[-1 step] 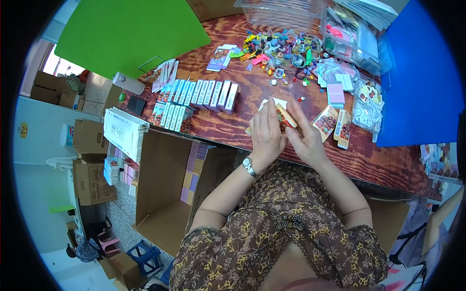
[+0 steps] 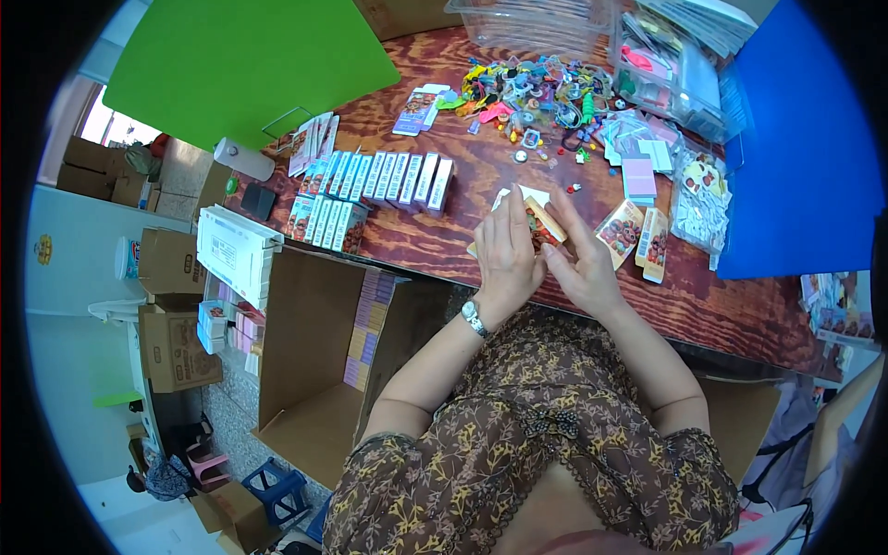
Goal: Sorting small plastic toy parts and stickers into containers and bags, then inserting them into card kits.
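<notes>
A small orange box [image 2: 544,222] is held between both hands above the wooden bench [image 2: 444,231], gripped by the left hand [image 2: 507,254] and right hand [image 2: 578,264] fingers closed around it.

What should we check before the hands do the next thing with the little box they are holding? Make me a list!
1. Both hands on the small box: ok. The left hand and right hand meet around it above the wooden table.
2. Box flap shut: cannot tell; the fingers hide the end.
3. Something inside the box: cannot tell.
4. Finished boxes lined up: ok. The rows of boxes stand neatly to the left.
5. More flat boxes ready: ok. A few flat boxes lie just right of the hands.
6. Open cardboard carton within reach: ok, it stands below the table edge on the left.
</notes>
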Demonstrator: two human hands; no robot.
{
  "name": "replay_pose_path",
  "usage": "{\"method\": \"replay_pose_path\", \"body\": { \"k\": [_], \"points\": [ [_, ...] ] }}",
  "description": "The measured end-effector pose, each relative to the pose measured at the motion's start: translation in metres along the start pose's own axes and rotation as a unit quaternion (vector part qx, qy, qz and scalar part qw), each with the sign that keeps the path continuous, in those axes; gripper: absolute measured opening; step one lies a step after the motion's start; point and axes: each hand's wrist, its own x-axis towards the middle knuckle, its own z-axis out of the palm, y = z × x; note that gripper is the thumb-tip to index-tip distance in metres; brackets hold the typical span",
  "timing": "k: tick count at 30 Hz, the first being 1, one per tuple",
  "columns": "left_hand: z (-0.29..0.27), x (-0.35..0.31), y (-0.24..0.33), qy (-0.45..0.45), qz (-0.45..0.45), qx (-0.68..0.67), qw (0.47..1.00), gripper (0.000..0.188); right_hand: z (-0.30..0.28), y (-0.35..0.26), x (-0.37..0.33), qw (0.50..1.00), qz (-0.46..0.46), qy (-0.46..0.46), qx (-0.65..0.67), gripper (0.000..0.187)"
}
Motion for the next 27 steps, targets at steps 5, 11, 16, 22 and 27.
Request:
{"method": "replay_pose_path", "body": {
  "k": [5, 11, 16, 22, 27],
  "points": [
    [0.004, -0.001, -0.001, 0.006, 0.014, 0.012, 1.0, 0.081, -0.001, 0.012, -0.002, 0.973, -0.11, -0.007, -0.204, 0.056],
    [0.01, -0.003, 0.004, 0.022, 0.013, 0.007, 1.0, 0.081, 0.006, 0.019, -0.005, 0.951, -0.164, 0.03, -0.262, 0.047],
    [0.013, 0.0, 0.0, -0.045, 0.025, -0.058, 0.997, 0.093, -0.014, 0.023, 0.001, 0.973, -0.096, 0.004, -0.211, 0.042],
    [0.021, -0.013, -0.043, -0.05, -0.032, -0.003, 0.998, 0.105, -0.128, 0.066, 0.023, 0.984, 0.096, 0.124, -0.08, 0.035],
    [0.053, -0.029, -0.053, -0.169, -0.099, 0.113, 0.974, 0.114, -0.167, 0.07, 0.025, 0.959, 0.133, 0.096, -0.229, 0.036]
  ]
}}
